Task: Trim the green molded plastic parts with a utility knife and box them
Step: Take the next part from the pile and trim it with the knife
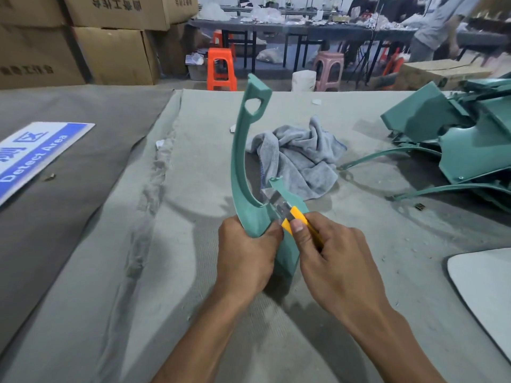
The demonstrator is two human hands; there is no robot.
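My left hand (244, 254) grips the base of the green part (240, 161), held upright above the grey felt table (193, 272), while my right hand (336, 254) clenches the yellow utility knife (296, 219), blade at its inner curve. A grey towel (301, 158) lies just behind, more green parts (456, 145) are piled to the right, and cardboard boxes (83, 40), stools (221, 69) and worktables fill the room beyond

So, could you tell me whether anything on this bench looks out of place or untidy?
Mostly the green parts at the right, dumped in a tangled pile rather than stacked. A grey towel lies crumpled mid-table, and the cloth cover is rucked along its seam. The trimming itself looks orderly.
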